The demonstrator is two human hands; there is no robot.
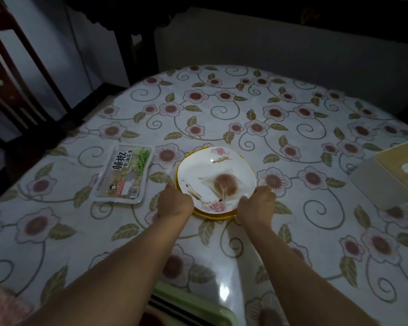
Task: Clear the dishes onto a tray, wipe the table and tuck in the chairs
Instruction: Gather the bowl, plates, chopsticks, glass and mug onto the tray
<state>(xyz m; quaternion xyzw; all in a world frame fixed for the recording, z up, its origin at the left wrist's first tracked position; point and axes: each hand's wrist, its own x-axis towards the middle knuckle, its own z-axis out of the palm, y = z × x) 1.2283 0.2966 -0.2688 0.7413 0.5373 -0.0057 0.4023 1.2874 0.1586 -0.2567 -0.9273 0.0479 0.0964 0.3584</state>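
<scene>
A white plate (pixel 233 168) with pink flower prints and brown smears sits stacked on a yellow plate (pixel 212 217) in the middle of the table. A clear wrapper with a round brown piece (pixel 224 187) lies on the white plate. My left hand (pixel 174 201) grips the stack's left rim and my right hand (pixel 257 203) grips its right rim. Both hands' fingers curl under the edge, out of sight. A green tray (pixel 198 307) shows at the near table edge between my forearms.
A flower-patterned tablecloth (pixel 292 231) covers the round table. A clear plastic food package (pixel 124 176) with printed label lies left of the plates. A beige tissue box (pixel 391 175) sits at the right edge. A dark wooden chair (pixel 14 85) stands far left.
</scene>
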